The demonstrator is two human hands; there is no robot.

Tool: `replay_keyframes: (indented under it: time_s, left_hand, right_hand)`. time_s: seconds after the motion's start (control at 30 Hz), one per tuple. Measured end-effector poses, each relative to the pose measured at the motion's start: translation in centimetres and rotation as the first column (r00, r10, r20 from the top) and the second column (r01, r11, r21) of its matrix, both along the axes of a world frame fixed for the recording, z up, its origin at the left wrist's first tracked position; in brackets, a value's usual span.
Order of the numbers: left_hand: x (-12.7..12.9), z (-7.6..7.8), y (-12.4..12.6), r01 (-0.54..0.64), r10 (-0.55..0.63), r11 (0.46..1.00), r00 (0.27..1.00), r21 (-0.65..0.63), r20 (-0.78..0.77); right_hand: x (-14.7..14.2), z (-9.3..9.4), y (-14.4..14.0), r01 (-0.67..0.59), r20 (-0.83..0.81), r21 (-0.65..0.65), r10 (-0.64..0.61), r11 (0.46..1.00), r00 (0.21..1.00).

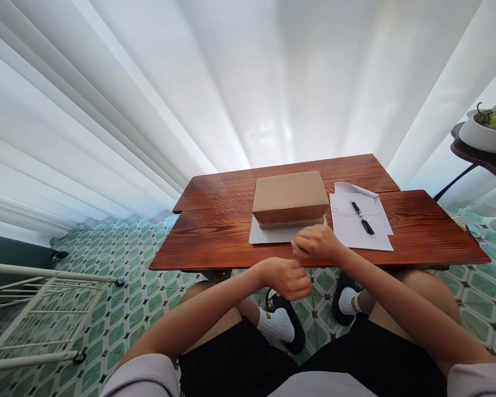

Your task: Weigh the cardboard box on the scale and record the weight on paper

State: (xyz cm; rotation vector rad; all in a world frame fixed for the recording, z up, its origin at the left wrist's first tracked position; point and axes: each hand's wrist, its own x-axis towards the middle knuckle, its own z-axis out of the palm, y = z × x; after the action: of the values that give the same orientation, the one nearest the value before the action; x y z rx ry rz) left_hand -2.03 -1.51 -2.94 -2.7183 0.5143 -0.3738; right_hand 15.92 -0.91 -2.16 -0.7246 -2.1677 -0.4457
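Observation:
A brown cardboard box [290,197] sits closed on a white sheet [268,234] in the middle of a low red-brown wooden table [215,237]. My right hand [317,245] rests curled at the table's near edge, just in front of the box and touching the sheet's corner. Whether it pinches the sheet I cannot tell. My left hand [287,277] is a loose fist below the table edge, close to the right hand, with nothing visible in it. To the right of the box lie printed papers [361,223] with a black pen [361,217] on top.
White curtains hang behind the table. A white bowl of green fruit [491,129] stands on a dark side table at the far right. A white metal rack [37,314] lies on the green patterned floor tiles at the left. My knees and feet are under the table.

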Motion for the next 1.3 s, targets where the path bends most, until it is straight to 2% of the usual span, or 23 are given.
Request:
replay_keyframes:
  time_s: [0.1,0.17,0.23,0.33,0.4,0.43,0.5,0.57,0.73,0.87,1.0,1.07,1.2,1.3]
  left_hand:
    - [-1.7,2.9,0.4,-0.171,0.173,0.985,0.984,-0.028,0.047]
    - [-2.8,4.5,1.0,-0.361,0.367,0.93,0.92,-0.068,0.136]
    - [-3.7,5.4,1.8,-0.489,0.5,0.865,0.821,-0.112,0.276]
    - [-4.6,6.0,3.1,-0.625,0.679,0.726,0.584,-0.287,0.446]
    - [-5.0,6.2,4.0,-0.614,0.744,0.656,0.428,-0.439,0.514]
    - [-5.1,6.2,4.3,-0.582,0.755,0.643,0.372,-0.498,0.539]
    - [-5.1,6.3,5.1,-0.513,0.767,0.63,0.292,-0.583,0.572]
    - [-5.1,6.1,5.8,-0.461,0.794,0.6,0.247,-0.653,0.555]
    - [-5.2,4.1,7.8,-0.331,0.897,0.438,0.219,-0.836,0.383]
    - [-5.3,2.0,8.5,-0.123,0.948,0.262,0.221,-0.957,0.231]
    - [-5.1,0.9,8.0,0.001,0.942,0.157,0.299,-0.988,0.15]
    - [-5.1,0.6,7.8,0.042,0.939,0.1,0.328,-0.994,0.108]
    - [-5.3,-0.1,7.6,0.075,0.943,-0.055,0.332,-0.996,-0.027]
    - [-5.4,-0.3,7.6,0.062,0.928,-0.155,0.351,-0.986,-0.124]
  right_hand:
    - [0.9,1.3,0.7,0.066,-0.038,-0.002,-0.066,0.998,0.997]
    - [1.5,2.2,1.2,0.15,-0.057,-0.013,-0.15,0.989,0.987]
    - [2.3,3.0,1.5,0.238,-0.108,-0.049,-0.242,0.97,0.964]
    - [3.5,3.8,1.8,0.337,-0.23,-0.126,-0.358,0.933,0.905]
    - [4.2,4.0,2.1,0.351,-0.347,-0.179,-0.393,0.919,0.851]
    - [4.4,4.0,2.2,0.342,-0.408,-0.211,-0.4,0.916,0.821]
    - [4.7,3.7,2.6,0.306,-0.501,-0.282,-0.412,0.909,0.761]
    - [4.9,3.3,3.1,0.27,-0.543,-0.362,-0.437,0.892,0.717]
    - [4.8,2.0,4.2,0.155,-0.53,-0.558,-0.494,0.815,0.689]
    - [5.1,0.9,4.2,0.005,-0.506,-0.704,-0.507,0.71,0.698]
    - [5.2,0.2,3.8,-0.122,-0.524,-0.782,-0.539,0.612,0.659]
    - [5.1,0.1,3.6,-0.13,-0.522,-0.793,-0.554,0.595,0.648]
    - [4.5,0.1,3.3,-0.068,-0.469,-0.819,-0.597,0.57,0.651]
    - [4.3,-0.2,3.4,-0.018,-0.447,-0.817,-0.614,0.576,0.651]
